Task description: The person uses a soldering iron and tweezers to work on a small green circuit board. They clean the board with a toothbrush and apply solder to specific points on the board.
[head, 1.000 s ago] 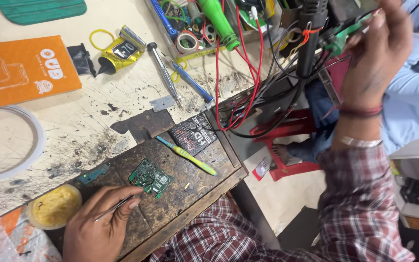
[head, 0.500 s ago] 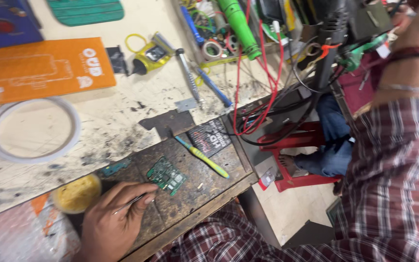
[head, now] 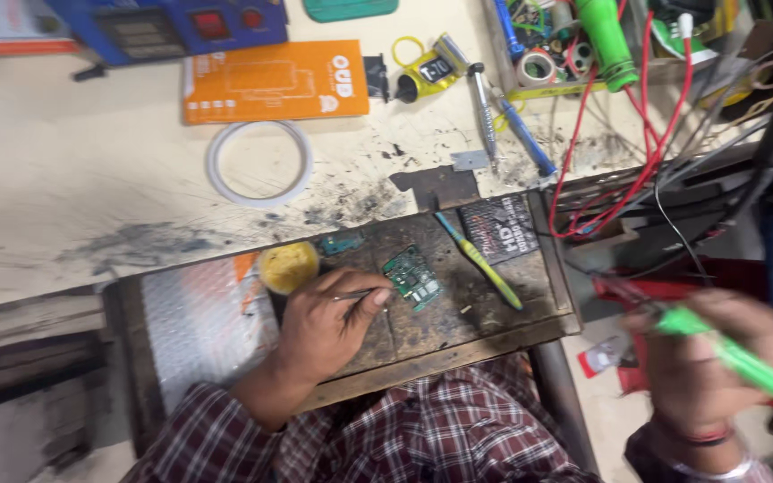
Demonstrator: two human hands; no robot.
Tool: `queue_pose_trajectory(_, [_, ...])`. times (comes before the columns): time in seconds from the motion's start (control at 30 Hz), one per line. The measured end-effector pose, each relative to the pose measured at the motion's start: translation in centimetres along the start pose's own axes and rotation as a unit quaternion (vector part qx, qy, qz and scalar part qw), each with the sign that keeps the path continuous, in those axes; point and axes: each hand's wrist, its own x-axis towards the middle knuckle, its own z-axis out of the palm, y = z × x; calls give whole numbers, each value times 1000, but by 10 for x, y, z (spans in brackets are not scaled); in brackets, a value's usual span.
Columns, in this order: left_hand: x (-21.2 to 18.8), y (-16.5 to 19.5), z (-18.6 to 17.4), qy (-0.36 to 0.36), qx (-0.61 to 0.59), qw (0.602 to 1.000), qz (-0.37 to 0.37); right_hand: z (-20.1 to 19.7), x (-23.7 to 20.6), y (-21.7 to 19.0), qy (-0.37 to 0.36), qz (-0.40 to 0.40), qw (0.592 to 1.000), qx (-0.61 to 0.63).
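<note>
The small green circuit board (head: 412, 277) lay on the dark work pad (head: 494, 309), just beside the left hand (head: 328, 324) — its fingers pinching thin tweezers (head: 357, 294) whose tips pointed at the board. Off the pad's edge, the blurred right hand (head: 704, 358) gripped a green-handled tool (head: 735, 358). Beyond the board — a flat orange rectangular package (head: 275, 80) on the tabletop (head: 91, 179).

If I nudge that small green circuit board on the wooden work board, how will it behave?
The green circuit board looks thin and flat, so it would probably slide rather than roll or tip. It seems light, likely why the left hand steadies it with tweezers. Its tiny parts look fragile.
</note>
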Motion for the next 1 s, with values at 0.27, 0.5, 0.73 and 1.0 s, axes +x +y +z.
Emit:
queue_pose_trajectory(0.27, [-7,1,2,11,-11,1000,23,63,-36,-17,-245,-47,966,63])
queue_pose_trajectory(0.5, [-18,2,2,19,-15,999,23,75,-34,-27,-216,-37,975,35])
queue_pose_trajectory(0.73, [-18,3,3,36,-30,999,-9,86,-42,-24,-190,-1,981,35])
queue_pose_trajectory(1.0, [-11,4,4,16,-58,998,5,89,-42,-16,-202,-8,978,55])
